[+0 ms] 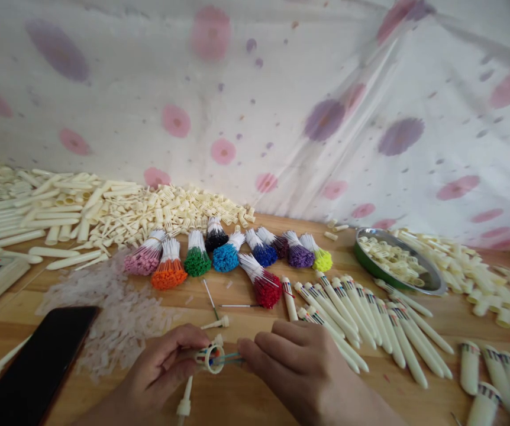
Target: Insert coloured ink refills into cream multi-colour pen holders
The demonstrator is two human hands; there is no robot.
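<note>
My left hand pinches a short cream slotted pen sleeve with its round opening turned to the right. Bits of colour show inside that opening. Closed fingers of my right hand hold thin blue pen refills, whose ends reach into the sleeve; how many there are I cannot tell. Just behind the hands lie a small cream pen part and two loose refills. Below the left hand is another cream part. Bundles of white refills with coloured ends, such as the red bundle, stand beyond.
A black phone and a heap of clear plastic bits lie left. Cream barrels are piled behind. Multicolour pens fan out right, beside a green-sided metal dish. A spotted plastic sheet hangs at the back.
</note>
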